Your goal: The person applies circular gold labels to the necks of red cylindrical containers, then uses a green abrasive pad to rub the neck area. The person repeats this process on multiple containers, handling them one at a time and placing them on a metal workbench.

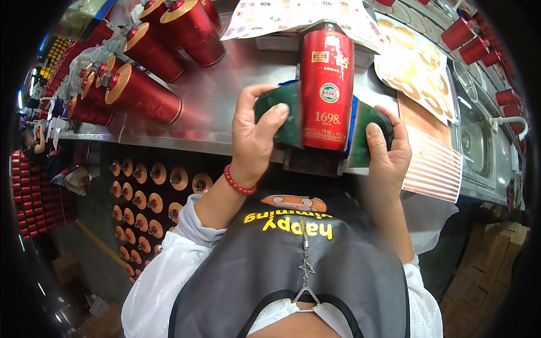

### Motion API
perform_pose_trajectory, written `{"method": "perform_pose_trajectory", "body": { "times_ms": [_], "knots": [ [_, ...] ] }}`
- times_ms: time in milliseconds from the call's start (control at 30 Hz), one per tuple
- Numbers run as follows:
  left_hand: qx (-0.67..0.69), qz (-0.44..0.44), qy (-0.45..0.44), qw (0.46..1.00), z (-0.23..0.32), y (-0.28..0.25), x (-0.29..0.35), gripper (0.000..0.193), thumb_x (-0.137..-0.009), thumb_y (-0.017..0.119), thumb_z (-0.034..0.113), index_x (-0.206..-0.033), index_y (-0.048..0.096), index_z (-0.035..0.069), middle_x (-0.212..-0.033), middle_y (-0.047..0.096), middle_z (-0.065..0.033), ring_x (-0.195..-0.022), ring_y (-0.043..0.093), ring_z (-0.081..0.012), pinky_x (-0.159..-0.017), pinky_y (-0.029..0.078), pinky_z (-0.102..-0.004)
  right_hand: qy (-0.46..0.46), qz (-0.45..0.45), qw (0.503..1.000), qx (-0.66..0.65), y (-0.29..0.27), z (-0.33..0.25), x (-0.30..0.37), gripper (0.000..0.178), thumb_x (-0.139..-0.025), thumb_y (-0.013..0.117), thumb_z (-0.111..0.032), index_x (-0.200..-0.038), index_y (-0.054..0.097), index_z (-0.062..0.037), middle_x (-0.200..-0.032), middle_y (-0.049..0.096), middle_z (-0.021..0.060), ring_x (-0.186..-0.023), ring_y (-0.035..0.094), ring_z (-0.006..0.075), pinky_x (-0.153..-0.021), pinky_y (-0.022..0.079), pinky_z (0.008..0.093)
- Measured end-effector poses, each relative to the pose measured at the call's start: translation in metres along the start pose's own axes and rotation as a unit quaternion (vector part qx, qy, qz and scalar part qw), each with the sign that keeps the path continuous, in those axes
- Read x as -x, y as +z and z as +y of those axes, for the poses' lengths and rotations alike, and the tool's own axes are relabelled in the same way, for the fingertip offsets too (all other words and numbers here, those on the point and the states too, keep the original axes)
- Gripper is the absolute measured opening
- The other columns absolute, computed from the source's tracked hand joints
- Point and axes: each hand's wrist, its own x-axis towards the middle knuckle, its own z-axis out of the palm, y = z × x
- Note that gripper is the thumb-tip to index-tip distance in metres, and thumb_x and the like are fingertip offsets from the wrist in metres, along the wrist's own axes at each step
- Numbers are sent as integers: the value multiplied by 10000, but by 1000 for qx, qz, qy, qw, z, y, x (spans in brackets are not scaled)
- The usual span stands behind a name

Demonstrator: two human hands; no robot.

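Observation:
A red bottle (327,73) with gold and white print lies at the front edge of the metal bench, its neck pointing away from me. It rests on a low support with a blue lining (353,115), mostly hidden underneath it. In my left hand (255,135), thumb on top, is a dark green flexible squeegee (292,104), its edge against the bottle's left side. My right hand (390,147) pinches a second green squeegee (359,134) close to the bottle's right side; whether it touches cannot be made out. A red bead bracelet circles my left wrist.
Several red bottles with gold shoulders (143,93) stand on the bench at left. Printed transfer sheets (304,14) lie behind the bottle, more gold-patterned sheets (414,62) at right beside a sink (476,138). Below the bench at left are rows of bottles (149,200).

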Motion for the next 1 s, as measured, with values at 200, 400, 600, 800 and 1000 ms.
{"method": "perform_pose_trajectory", "body": {
  "times_ms": [200, 400, 600, 800, 1000],
  "knots": [
    [9, -19, -7, 1000, -12, 2, -3, 291, -980, 572, 59, -1260, 498, 40, -1079, 642, -50, -929, 621, -80, -832, 542, -259, -30, -36, 997, 65, -4, 20, -6, 289, -1001, 617, -132, -1256, 590, 2, -1091, 660, 67, -997, 602, 106, -891, 505, 251],
    [52, 10, -43, 998, -13, 6, 0, 274, -980, 589, 71, -1242, 512, 53, -1051, 592, -5, -889, 549, -27, -812, 498, -209, -28, -29, 999, -13, 4, 13, -6, 310, -990, 641, -127, -1267, 584, 1, -1107, 651, 67, -1010, 594, 105, -911, 487, 248],
    [42, 14, -29, 999, -15, 6, -1, 287, -976, 590, 68, -1252, 514, 54, -1035, 594, 5, -869, 543, -19, -792, 489, -198, -95, -48, 994, 14, -7, 49, -12, 322, -984, 659, -154, -1259, 590, -2, -1124, 634, 67, -1021, 573, 117, -933, 465, 254],
    [42, 14, -29, 999, -16, 3, -4, 290, -977, 592, 74, -1258, 520, 54, -1035, 613, -4, -879, 553, -21, -797, 488, -198, -157, -30, 985, 64, -12, 56, -20, 350, -977, 674, -188, -1261, 591, 0, -1095, 652, 81, -991, 598, 132, -909, 483, 267],
    [-169, -70, 30, 983, 19, -5, -8, 266, -948, 624, 90, -1206, 584, 37, -1066, 642, -37, -941, 612, -98, -845, 506, -256, -284, -80, 918, 266, -20, 11, -21, 268, -854, 773, -66, -1104, 680, -37, -930, 674, 100, -797, 627, 207, -713, 516, 312]
  ]
}}
